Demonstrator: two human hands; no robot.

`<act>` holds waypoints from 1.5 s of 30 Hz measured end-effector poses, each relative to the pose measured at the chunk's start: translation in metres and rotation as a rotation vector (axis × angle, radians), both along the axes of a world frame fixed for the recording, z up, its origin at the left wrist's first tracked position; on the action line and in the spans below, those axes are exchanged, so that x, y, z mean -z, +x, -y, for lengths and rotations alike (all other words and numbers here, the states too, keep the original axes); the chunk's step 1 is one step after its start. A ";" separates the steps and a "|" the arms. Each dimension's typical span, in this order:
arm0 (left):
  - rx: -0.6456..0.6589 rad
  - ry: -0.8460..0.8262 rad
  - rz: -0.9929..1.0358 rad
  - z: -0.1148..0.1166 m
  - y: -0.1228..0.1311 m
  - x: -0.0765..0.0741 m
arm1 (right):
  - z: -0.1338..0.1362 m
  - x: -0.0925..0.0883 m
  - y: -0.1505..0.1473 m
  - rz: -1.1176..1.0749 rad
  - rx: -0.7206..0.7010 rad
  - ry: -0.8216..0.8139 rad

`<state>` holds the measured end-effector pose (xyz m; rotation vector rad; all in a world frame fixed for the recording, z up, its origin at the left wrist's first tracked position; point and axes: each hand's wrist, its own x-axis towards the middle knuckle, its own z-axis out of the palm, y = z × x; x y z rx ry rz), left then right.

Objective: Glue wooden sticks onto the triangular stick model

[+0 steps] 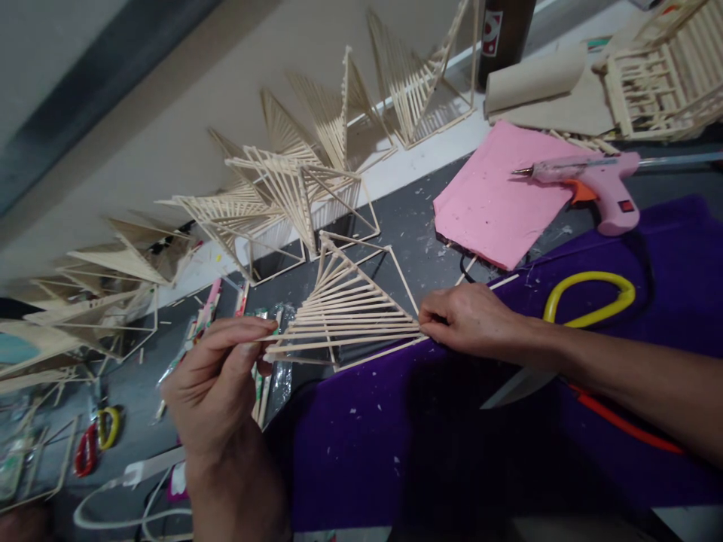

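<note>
A small model of thin wooden sticks (361,310), fanned in a twisted row on a stick frame, lies before me at the table edge. My left hand (220,376) is closed in a pinch on the left end of a thin wooden stick (350,340), which runs along the model's near side. At the model's right corner, my right hand (466,320) is closed, its fingertips pressed around the stick's other end. Those fingertips hide the joint there. Another stick's tip pokes out beyond my right hand.
Several similar stick models (282,181) stand along the wall. A pink glue gun (599,181) rests on a pink pad (497,203). Large scissors with a yellow handle (590,290) lie on purple cloth (350,452) under my right forearm. Smaller scissors (87,448) and a white cable (135,519) are at left.
</note>
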<state>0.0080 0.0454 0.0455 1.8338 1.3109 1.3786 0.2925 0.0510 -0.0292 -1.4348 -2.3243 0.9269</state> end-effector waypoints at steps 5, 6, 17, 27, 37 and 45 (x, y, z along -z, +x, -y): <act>0.002 -0.004 -0.003 0.000 0.000 0.000 | 0.001 0.000 -0.001 -0.002 0.008 0.005; 0.008 -0.005 0.002 0.000 0.000 0.000 | 0.001 0.000 -0.001 -0.004 0.010 0.005; -0.042 -0.088 0.052 0.005 -0.004 0.005 | 0.002 0.002 -0.001 -0.002 -0.006 -0.016; 0.001 -0.129 0.091 0.010 -0.013 0.009 | 0.006 0.013 -0.003 -0.041 0.002 -0.004; -0.025 -0.121 0.138 0.011 -0.008 0.008 | 0.007 0.016 -0.007 -0.071 0.061 0.010; -0.010 -0.076 0.119 0.010 -0.009 0.009 | 0.010 0.021 -0.009 -0.059 0.068 0.093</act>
